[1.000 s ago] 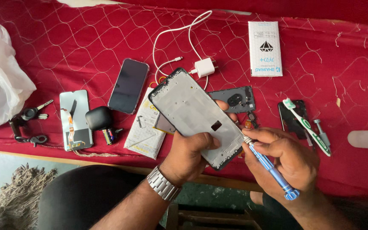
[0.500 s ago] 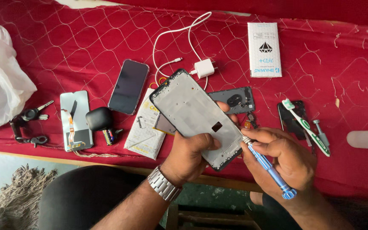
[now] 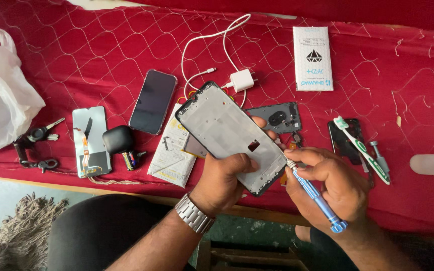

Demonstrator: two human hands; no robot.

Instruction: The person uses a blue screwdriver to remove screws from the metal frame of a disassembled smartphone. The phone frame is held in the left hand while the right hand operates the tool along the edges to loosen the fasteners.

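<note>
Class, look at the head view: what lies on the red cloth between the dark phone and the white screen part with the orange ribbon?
A black earbud case, seen in the head view.

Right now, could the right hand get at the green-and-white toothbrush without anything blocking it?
Probably yes, but not freely. The toothbrush lies uncovered on the red cloth just beyond the right hand, with nothing between them. That hand already grips the blue screwdriver, so it would need to put that down first.

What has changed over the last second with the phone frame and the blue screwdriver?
Hardly anything. The left hand still grips the grey rectangular phone frame, and the right hand still holds the blue metal screwdriver with its tip at the frame's lower right edge. Everything on the red quilted cloth lies unmoved.
</note>
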